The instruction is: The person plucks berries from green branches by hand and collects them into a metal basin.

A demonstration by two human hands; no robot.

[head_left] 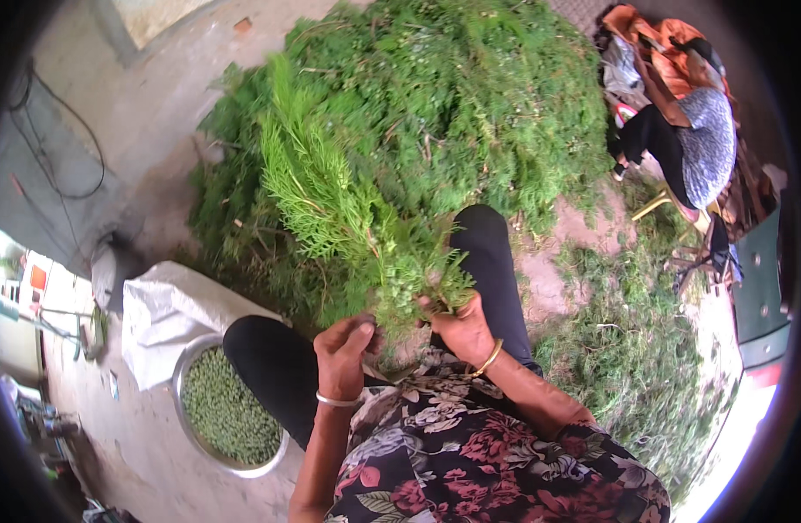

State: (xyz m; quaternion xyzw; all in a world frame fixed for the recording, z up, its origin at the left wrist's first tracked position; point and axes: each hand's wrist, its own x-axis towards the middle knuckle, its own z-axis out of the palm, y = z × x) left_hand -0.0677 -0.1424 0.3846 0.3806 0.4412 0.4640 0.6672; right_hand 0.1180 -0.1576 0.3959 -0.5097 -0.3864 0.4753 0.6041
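A feathery green conifer branch [318,196] stretches up and away from my lap, its cut end between my two hands. My right hand [463,329], with a yellow bangle at the wrist, is closed around the branch near its base. Beside the lower sprigs, my left hand [344,347] is closed in a pinch; anything between its fingertips is too small to make out. Small pale green cones show among the foliage by my fingers. To the left of my knee stands a round metal basin [185,417] filled with small green cones.
A large heap of cut green branches [435,113] lies in front of me. A white sack [174,301] lies beside the basin. At the far right another person [701,131] sits on a low stool. Loose greenery [627,383] covers the ground to my right.
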